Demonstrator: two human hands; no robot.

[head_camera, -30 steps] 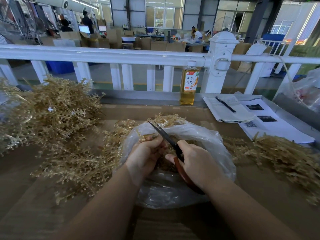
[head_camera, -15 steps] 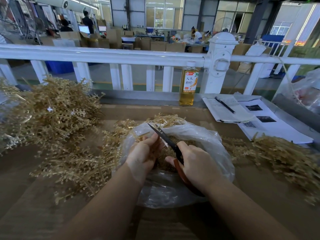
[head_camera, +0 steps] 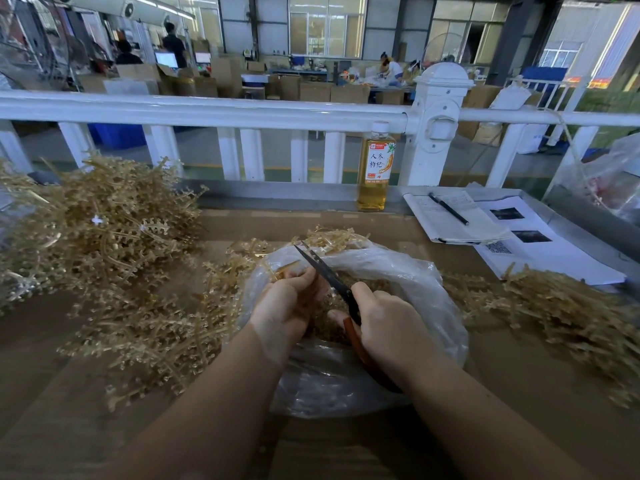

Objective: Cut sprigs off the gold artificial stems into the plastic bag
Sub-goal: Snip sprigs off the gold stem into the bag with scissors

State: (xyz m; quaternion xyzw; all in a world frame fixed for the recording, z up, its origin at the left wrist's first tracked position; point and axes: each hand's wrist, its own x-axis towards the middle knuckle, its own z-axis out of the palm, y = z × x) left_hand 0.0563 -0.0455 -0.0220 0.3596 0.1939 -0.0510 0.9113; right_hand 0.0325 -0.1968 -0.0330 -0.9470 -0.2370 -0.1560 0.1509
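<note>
Two hands work over one clear plastic bag (head_camera: 408, 278) that lies open in the middle of the table (head_camera: 52, 393). The left hand (head_camera: 287, 306) has its fingers curled round one thin gold stem (head_camera: 286, 266), and the tip of the stem sticks out above the fingers, over the mouth of the bag. The right hand (head_camera: 391, 327) grips one pair of scissors (head_camera: 329, 278) with orange-brown handles. The dark blades point up and to the left, and they lie just beside the left fingers; I cannot tell if the blades touch the stem. Small gold cut bits (head_camera: 363, 289) sit inside the bag, under the hands. There are three gold heaps on the table: one big pile (head_camera: 104, 230) on the left, one on the right (head_camera: 561, 306), and a small bunch (head_camera: 332, 237) just behind the bag. One bottle (head_camera: 375, 171) of yellow drink stands at the back edge of the table. To its right lies one notebook (head_camera: 450, 223) with one black pen (head_camera: 448, 208) on top, and white paper sheets (head_camera: 540, 247) beside it. The table is brown and flat. Behind it runs a white fence (head_camera: 207, 114). Past the fence is a big work hall with many brown boxes (head_camera: 315, 91), tall windows, and a few people far away.
</note>
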